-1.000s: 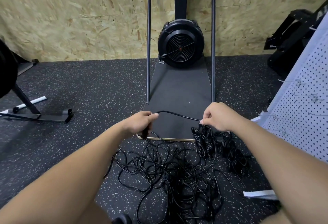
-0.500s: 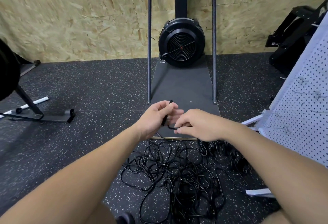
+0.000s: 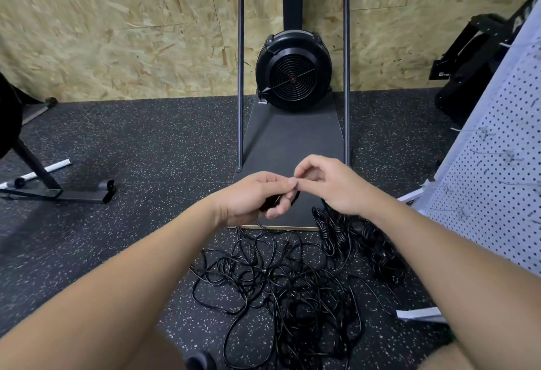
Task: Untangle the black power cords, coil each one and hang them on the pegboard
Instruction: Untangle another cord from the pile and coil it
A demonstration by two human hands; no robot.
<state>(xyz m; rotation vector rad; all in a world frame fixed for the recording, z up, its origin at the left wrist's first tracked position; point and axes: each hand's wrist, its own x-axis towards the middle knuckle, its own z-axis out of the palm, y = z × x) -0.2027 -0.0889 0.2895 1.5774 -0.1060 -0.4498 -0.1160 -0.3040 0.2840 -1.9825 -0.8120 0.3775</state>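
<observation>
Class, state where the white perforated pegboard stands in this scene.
In the head view the white perforated pegboard leans along the right edge, right of the tangled black power cords on the speckled rubber floor.

Low in the centre of the frame, the tangled black power cords (image 3: 281, 290) sprawl over the speckled floor, thin loops crossing every which way, densest toward the lower middle. Just right of and above that mess sit two bundled cords (image 3: 336, 235), already wound tight and lying side by side, with a darker heap trailing off to their right. Mid-frame, one short loop of black cord (image 3: 273, 204) is up off the floor, only partly showing. Along the right edge leans the white pegboard (image 3: 494, 182), tilted, dotted with holes and a few wire hooks.
</observation>
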